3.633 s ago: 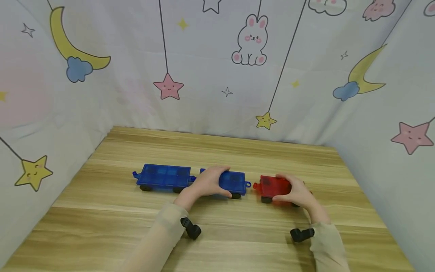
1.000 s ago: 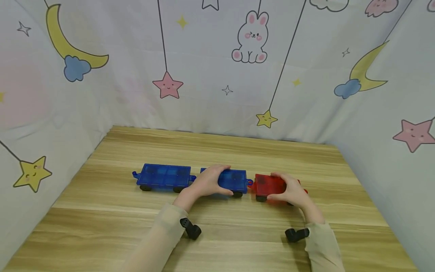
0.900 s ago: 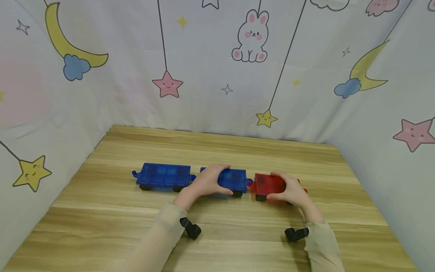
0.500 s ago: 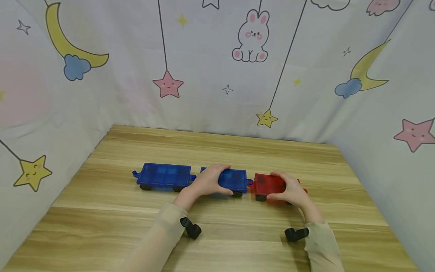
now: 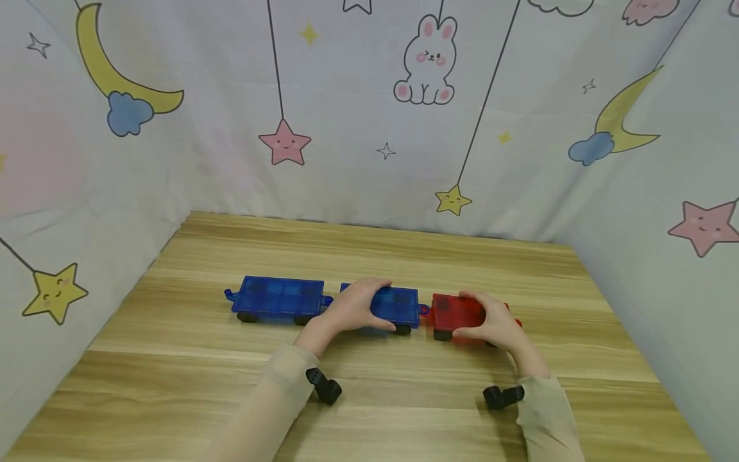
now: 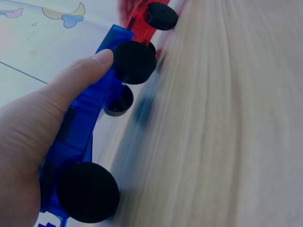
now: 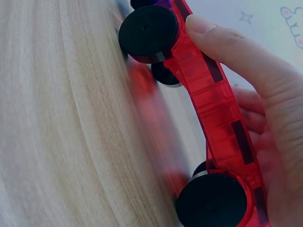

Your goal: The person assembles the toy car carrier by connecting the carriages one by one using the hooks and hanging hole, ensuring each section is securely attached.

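Observation:
Two blue translucent toy train cars and a red one stand in a row on black wheels. My left hand (image 5: 355, 308) grips the middle blue car (image 5: 398, 305) from above, its thumb along the near side. With thumb and fingers on opposite sides, my right hand (image 5: 498, 326) holds the red car (image 5: 449, 312). Between these two, the blue ring coupling (image 5: 424, 309) overlaps the red car's hook. The left blue car (image 5: 280, 296) stands untouched, its right coupling (image 5: 327, 301) at the middle car. In the right wrist view, black wheels (image 7: 212, 201) show under the red car.
The cars stand on a wood-grain table (image 5: 369, 410). A pale curtain (image 5: 358, 179) printed with moons, stars and a rabbit surrounds it at the back and both sides. A black wrist camera (image 5: 324, 386) sits on the left wrist, another (image 5: 502, 397) on the right.
Since the oldest frame, the right hand has moved the red car left, closing the gap to the middle blue car's ring. Over the last second both hands have stayed in place.

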